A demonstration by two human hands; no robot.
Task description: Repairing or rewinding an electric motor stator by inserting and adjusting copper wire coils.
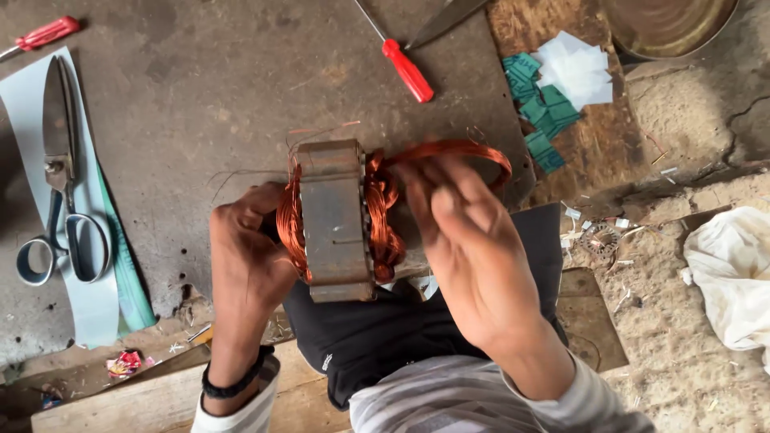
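Over lap, above dark floor sheet (241, 96): left hand (249, 256) wraps stator core (335, 220); right hand (469, 240) fingers pinch copper coil loop (457, 151) (slightly blurred). Best feed loop gently, core steady, no kinks.

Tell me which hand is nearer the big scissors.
Left. The left hand grips the stator, closer to the scissors; the right hand is beyond the stator.

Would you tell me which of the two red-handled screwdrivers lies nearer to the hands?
The red-handled screwdriver at top centre, just above the metal stator with copper windings. The other one lies far off in the top-left corner.
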